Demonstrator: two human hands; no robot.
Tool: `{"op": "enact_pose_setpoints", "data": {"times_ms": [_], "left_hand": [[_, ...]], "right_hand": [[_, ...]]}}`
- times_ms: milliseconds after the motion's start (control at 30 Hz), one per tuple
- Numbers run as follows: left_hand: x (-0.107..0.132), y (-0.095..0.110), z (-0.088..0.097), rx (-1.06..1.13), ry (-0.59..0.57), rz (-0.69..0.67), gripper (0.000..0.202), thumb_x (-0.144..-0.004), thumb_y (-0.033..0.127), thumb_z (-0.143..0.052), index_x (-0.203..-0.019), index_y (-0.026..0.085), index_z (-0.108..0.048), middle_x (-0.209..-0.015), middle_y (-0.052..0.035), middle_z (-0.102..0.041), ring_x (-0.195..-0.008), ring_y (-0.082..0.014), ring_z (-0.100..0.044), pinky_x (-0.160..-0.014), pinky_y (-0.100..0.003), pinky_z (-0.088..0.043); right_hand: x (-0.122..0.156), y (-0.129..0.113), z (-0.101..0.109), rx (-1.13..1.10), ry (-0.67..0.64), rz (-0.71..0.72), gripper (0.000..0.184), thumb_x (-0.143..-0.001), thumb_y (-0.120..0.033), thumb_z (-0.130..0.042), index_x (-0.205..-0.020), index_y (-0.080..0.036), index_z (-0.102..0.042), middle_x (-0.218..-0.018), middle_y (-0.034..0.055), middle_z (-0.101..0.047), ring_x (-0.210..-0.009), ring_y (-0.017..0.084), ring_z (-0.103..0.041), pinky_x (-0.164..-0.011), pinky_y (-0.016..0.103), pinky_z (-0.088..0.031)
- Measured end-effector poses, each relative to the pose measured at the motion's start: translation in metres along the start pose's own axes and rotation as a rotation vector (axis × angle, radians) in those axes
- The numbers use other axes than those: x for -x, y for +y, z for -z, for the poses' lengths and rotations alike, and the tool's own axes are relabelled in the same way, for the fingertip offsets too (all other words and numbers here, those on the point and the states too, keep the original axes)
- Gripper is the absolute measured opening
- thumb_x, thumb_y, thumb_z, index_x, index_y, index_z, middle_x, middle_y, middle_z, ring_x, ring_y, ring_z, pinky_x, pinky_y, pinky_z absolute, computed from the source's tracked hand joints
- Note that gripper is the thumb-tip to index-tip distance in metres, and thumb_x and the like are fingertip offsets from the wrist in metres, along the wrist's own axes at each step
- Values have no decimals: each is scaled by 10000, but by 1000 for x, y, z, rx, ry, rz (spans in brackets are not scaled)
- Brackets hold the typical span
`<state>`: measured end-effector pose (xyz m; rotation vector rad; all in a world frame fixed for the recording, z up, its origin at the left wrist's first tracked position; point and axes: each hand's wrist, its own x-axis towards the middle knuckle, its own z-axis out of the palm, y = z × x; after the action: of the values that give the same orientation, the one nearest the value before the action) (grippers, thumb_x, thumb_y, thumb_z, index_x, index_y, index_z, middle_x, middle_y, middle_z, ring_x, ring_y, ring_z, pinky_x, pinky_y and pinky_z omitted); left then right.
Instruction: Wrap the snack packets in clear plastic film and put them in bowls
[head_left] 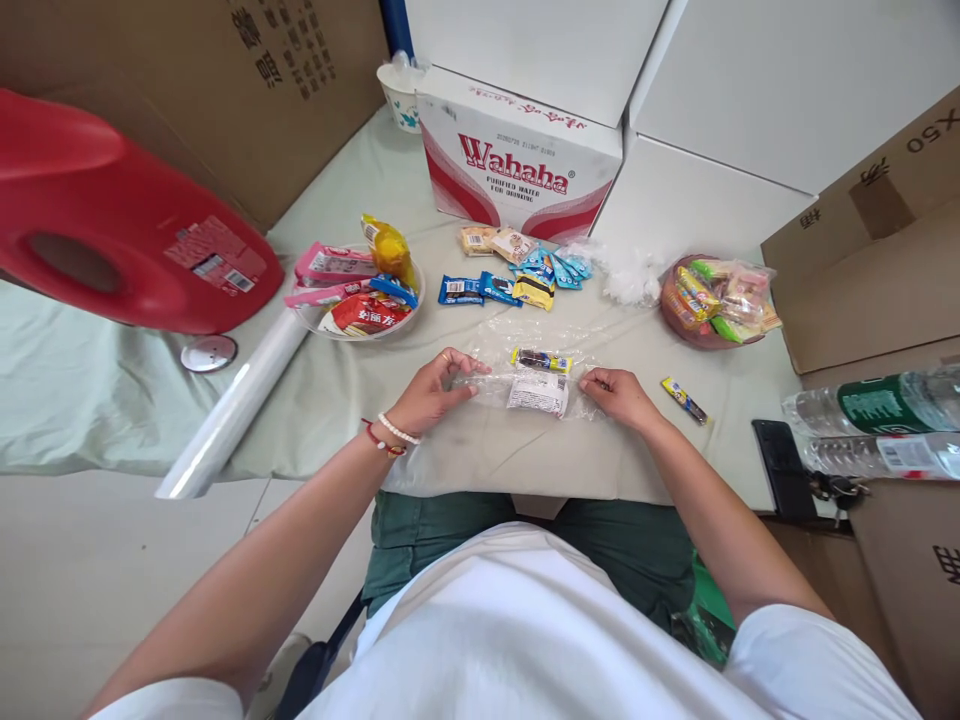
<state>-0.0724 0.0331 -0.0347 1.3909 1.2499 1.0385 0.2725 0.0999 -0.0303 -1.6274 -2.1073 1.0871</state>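
My left hand [433, 392] and my right hand [619, 396] each pinch one end of a clear plastic bag [501, 345] lying flat on the pale green cloth [337, 400]. Inside or on the bag, between my hands, lie a white snack packet [538, 392] and a yellow-ended candy bar [541, 360]. Both hands have their fingers closed on the film. A bead bracelet and a red cord sit on my left wrist.
A glass bowl of snacks [358, 305] stands at left, a reddish wrapped bowl [712, 298] at right. Loose blue and yellow packets [517, 280] lie behind the bag. A film roll [232, 410], red jug [112, 220], Wahaha box [517, 165], stray candy [684, 398], phone [780, 465] and water bottles [877, 425] surround.
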Motion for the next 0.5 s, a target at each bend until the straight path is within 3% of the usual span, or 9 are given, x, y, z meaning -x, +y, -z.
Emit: {"op": "enact_pose_setpoints", "data": {"times_ms": [100, 200, 300, 400, 467, 500], "left_hand": [[-6, -1, 0, -65, 4, 63, 443, -706, 440, -808, -1020, 224, -583, -878, -10, -714, -849, -194, -680, -875, -370, -528], [-15, -7, 3, -126, 151, 124, 342, -758, 481, -736, -930, 208, -622, -792, -2, -674, -751, -177, -631, -793, -348, -518], [-15, -11, 7, -288, 435, 182, 278, -784, 426, -709, -937, 215, -610, -828, -19, -678, -816, -219, -642, -851, -401, -529], [5, -3, 1, -579, 684, 101, 220, -851, 347, -658, -1024, 218, -620, -981, -81, -693, -1046, -306, -633, -1015, -507, -477], [27, 8, -12, -721, 751, -24, 164, -918, 292, -579, -1049, 212, -637, -1059, -115, -689, -1132, -330, -601, -1064, -542, -422], [38, 13, -21, -764, 726, -101, 151, -938, 268, -556, -1044, 213, -649, -1055, -117, -697, -1123, -326, -603, -1062, -544, -405]], "right_hand": [[0, 0, 0, -14, 10, -13, 401, -880, -564, -582, -856, -192, -731, -638, -19, -566, -586, 142, -433, -562, 268, -336], [2, -3, 4, -37, 42, -55, 436, -886, -604, -575, -845, -192, -711, -605, -35, -498, -561, 135, -388, -553, 274, -314], [4, -4, 9, 8, 83, -63, 439, -912, -602, -549, -851, -196, -706, -624, -25, -500, -566, 148, -412, -567, 288, -333], [3, -8, 19, 180, 209, 59, 391, -949, -529, -535, -903, -197, -736, -779, 44, -610, -696, 202, -539, -676, 325, -420], [-3, -16, 25, 294, 285, 169, 372, -979, -478, -514, -936, -194, -751, -864, 89, -650, -809, 243, -583, -774, 359, -446], [-8, -22, 28, 333, 282, 224, 368, -995, -455, -501, -952, -193, -755, -879, 100, -665, -848, 255, -592, -817, 373, -445]]}}
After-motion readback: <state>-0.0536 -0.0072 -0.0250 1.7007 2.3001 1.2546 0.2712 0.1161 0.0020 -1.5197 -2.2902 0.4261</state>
